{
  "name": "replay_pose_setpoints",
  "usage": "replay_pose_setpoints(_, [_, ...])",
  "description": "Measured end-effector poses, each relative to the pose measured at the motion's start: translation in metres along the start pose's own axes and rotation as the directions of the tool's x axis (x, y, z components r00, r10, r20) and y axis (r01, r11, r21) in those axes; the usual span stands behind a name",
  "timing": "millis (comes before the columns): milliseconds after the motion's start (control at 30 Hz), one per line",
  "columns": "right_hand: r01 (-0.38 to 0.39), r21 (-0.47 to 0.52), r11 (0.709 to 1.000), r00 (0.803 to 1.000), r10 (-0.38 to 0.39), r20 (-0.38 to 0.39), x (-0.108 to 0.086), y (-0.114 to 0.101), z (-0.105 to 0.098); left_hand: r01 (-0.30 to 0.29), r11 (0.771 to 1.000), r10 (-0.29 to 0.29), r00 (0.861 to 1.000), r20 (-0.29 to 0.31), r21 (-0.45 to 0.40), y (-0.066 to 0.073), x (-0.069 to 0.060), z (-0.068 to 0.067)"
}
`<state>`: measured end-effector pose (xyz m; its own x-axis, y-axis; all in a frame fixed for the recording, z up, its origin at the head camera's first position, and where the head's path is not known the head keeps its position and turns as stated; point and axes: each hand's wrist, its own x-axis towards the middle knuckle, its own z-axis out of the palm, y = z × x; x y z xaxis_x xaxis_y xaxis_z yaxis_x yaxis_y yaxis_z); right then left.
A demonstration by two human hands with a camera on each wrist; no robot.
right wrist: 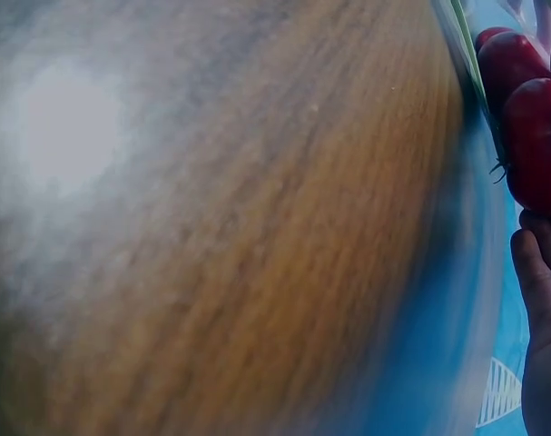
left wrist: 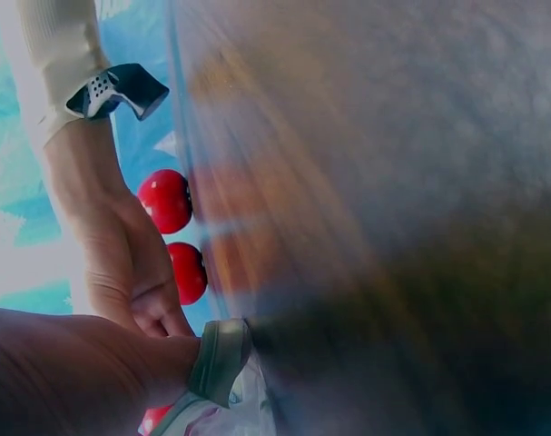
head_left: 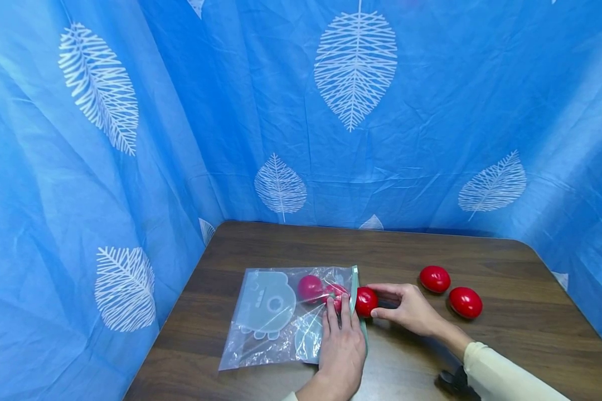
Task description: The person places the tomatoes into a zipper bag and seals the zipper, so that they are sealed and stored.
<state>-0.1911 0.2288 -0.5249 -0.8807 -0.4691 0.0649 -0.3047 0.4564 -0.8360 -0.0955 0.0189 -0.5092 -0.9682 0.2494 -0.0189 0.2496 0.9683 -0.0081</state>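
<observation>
A clear zip bag with a printed pale figure lies flat on the table, its green-edged opening facing right. Inside it are two red tomatoes, one further in and one near the opening. The left hand rests on the bag by its edge, fingers extended over the nearer tomato. At the opening, the right hand grips a third tomato between thumb and fingers. That tomato also shows in the right wrist view, beside the green bag edge.
Two more red tomatoes, one behind the other, sit on the brown wooden table right of the right hand. A dark object is under the right sleeve. Blue curtains with white leaf prints hang behind the table and at its sides.
</observation>
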Motion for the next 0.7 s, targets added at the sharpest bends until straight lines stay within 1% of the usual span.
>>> replay_pose_setpoints(133, [-0.005, 0.004, 1.000, 1.000, 0.005, -0.003, 0.003, 0.001, 0.003, -0.001, 1.000, 0.002, 0.999, -0.044, 0.021, 0.000, -0.002, 0.001])
replay_pose_setpoints(200, [-0.010, 0.007, 1.000, 1.000, 0.010, -0.005, 0.004, 0.001, 0.004, -0.002, 1.000, 0.003, 0.998, -0.056, 0.031, 0.000, -0.003, 0.002])
replay_pose_setpoints(333, [-0.013, 0.005, 1.000, 1.000, 0.013, -0.007, 0.006, 0.001, 0.009, -0.005, 0.999, 0.006, 0.999, -0.050, 0.033, 0.000, -0.003, 0.001])
replay_pose_setpoints(433, [-0.009, -0.019, 1.000, 1.000, 0.009, -0.002, 0.008, 0.000, 0.014, -0.012, 0.999, 0.014, 0.999, -0.045, 0.039, 0.000, -0.003, 0.001])
replay_pose_setpoints(633, [-0.015, -0.076, 0.997, 1.000, 0.013, -0.022, 0.011, -0.003, 0.023, -0.021, 0.997, 0.027, 0.996, -0.081, 0.076, 0.001, -0.004, 0.002])
replay_pose_setpoints(700, [-0.018, -0.094, 0.995, 0.999, 0.015, -0.035, 0.013, -0.004, 0.025, -0.022, 0.997, 0.028, 0.996, -0.090, 0.075, 0.000, -0.004, 0.002])
